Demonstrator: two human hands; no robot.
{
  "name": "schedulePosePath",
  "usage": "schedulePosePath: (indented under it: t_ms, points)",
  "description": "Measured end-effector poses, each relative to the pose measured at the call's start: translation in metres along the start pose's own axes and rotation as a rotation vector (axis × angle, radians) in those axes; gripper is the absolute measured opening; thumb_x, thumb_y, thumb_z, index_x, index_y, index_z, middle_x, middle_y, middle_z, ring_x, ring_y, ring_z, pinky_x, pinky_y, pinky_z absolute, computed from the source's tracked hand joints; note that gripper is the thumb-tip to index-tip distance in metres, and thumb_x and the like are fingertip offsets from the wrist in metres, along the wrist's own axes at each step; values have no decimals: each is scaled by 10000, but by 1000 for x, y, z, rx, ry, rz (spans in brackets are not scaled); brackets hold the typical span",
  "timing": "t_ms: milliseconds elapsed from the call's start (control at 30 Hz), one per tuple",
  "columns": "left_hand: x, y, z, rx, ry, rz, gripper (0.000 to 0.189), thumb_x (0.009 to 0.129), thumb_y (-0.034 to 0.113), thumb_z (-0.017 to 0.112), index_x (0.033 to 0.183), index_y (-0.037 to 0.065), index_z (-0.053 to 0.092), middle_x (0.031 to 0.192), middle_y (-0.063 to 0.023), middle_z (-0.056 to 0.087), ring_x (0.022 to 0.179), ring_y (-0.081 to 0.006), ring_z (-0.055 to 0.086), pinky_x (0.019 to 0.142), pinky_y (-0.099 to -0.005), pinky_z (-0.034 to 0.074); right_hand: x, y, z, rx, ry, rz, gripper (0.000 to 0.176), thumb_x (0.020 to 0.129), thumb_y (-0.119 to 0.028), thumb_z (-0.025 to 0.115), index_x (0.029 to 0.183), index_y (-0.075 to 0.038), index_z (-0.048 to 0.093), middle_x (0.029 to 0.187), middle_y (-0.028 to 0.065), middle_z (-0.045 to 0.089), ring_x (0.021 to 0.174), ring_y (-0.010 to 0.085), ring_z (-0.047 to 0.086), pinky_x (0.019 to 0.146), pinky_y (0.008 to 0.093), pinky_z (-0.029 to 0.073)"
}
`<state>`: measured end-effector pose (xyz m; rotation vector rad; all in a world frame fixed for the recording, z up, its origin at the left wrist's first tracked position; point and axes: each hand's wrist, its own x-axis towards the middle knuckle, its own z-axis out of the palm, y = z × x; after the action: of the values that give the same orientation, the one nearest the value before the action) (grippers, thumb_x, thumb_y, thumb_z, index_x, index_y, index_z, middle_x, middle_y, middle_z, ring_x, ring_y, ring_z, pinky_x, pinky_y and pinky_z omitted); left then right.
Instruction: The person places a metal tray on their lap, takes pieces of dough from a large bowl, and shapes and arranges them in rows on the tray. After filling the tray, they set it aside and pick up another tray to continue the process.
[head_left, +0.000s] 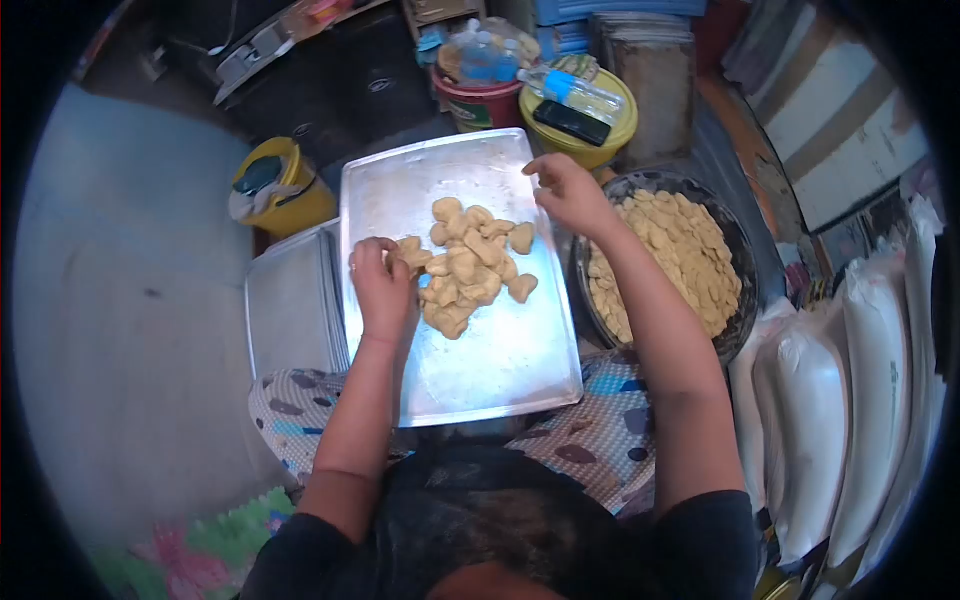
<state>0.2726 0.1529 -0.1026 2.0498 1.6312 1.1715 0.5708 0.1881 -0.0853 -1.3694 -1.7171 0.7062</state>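
Observation:
A metal baking tray [480,390] lies across my lap with a loose heap of flattened dough pieces [462,265] in its middle. My left hand [382,285] is at the heap's left side, its fingers bent around a piece of dough [410,254] there. Over the tray's upper right edge hovers my right hand [572,195], fingers partly bent and apart, with nothing visible in them. To the right, a large black basin [742,315] is filled with many similar dough pieces [670,255].
Stacked trays [290,310] lean at the left, below a yellow bucket [300,205]. Beyond the tray stand a red bucket [480,108] and a yellow-lidded bucket [618,130] bearing a plastic bottle [590,98] and a black phone [572,123]. White sacks [805,400] line the right.

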Motion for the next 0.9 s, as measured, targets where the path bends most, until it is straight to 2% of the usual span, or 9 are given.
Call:
schedulePosePath:
  t_ms: [100,167,267,367,500,600,700,833,900]
  points:
    - [4,35,4,22,-83,129,357,800,190,631,1129,62,574,1232,-140,520,1195,-345,433,989,-513,302,-6,85,-21,169,198,280,357,751,-145,660,1076,-7,609,1010,143,652,927,251,631,809,337,493]
    - [1,62,13,234,-255,511,514,815,345,629,1265,109,547,1380,-165,433,1307,-391,340,1051,-562,224,-26,134,-35,-35,200,504,441,782,-134,672,1193,-18,558,1096,176,620,966,229,610,822,327,488]
    - [-4,64,34,396,-476,291,568,824,439,622,1308,153,539,1476,-165,324,1353,-383,301,1079,-564,162,-74,178,-41,-258,107,798,558,728,-188,721,1229,-25,540,1083,195,619,983,293,609,838,367,499]
    - [-7,41,46,306,-350,226,535,825,408,631,1279,133,562,1463,-164,343,1336,-373,329,1088,-559,158,-119,238,-23,-634,-138,932,619,720,-217,709,1286,-71,507,1174,214,579,993,352,603,884,412,493]
    - [-7,31,39,163,-357,207,474,825,304,615,1255,109,574,1431,-172,386,1322,-380,341,1092,-527,176,-148,254,0,-703,-275,1083,660,753,-202,662,1366,-132,426,1375,191,431,1148,337,531,937,449,466]
    - [-7,36,33,92,-356,181,411,789,200,623,1183,86,595,1414,-172,411,1308,-378,360,1089,-485,199,-153,242,0,-712,-277,1236,831,765,-208,680,1467,-251,238,1524,110,178,1378,340,257,1004,529,389]
    - [-6,41,33,77,-360,163,337,748,143,630,1071,53,595,1398,-181,428,1299,-382,370,1075,-471,220,-154,196,-4,-637,-72,1385,910,723,-239,751,1468,-273,230,1485,113,236,1332,374,317,1013,526,373]
    - [-5,40,33,62,-383,137,298,715,112,622,998,35,565,1377,-205,443,1291,-387,380,1071,-460,236,-189,290,27,-807,21,1229,995,678,-266,803,1475,-284,208,1452,131,276,1311,396,329,1019,531,361]
    - [-5,36,33,-54,-359,109,303,689,82,618,978,23,553,1358,-216,461,1289,-386,385,1064,-454,255,-191,306,29,-787,-99,1169,856,703,-230,771,1430,-243,321,1418,192,325,1269,417,387,989,482,405]
